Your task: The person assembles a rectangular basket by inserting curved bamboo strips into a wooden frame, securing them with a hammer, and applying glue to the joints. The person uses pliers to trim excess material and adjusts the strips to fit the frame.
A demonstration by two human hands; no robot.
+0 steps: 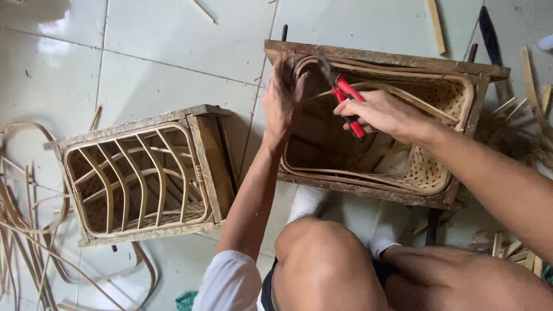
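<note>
**Pliers at the rim of a woven basket held in its wooden frame**

Here the person squats on the floor over a rectangular woven bamboo basket (429, 167) that sits inside a worn, open-topped wooden box frame (403, 60), near the upper right of the tiled floor. The left hand (282, 101) presses on the near left corner of the frame, fingers bent over the basket's rim strips, gripping or steadying them; how tightly cannot be told. The right hand (383, 112) is closed around a pair of red-handled pliers (345, 95), whose dark nose points at the rim just beside the left fingers.

By the look of it, the step in hand is fixing or tightening the rim band at that corner. The next move would seem to call for a firm hold by the left hand while the pliers nip or pull a strip without splitting it; the tool tip is very near the fingers, so care is wanted.

The surface is a pale, glossy tiled floor (161, 52). At its left side stands a second wooden box frame holding an open ribbed bamboo skeleton (141, 175). Loose bent bamboo strips (26, 230) trail along the left edge, and short offcuts (512, 250) lie at the right. A dark blade-like tool (488, 29) rests near the top right corner.
</note>
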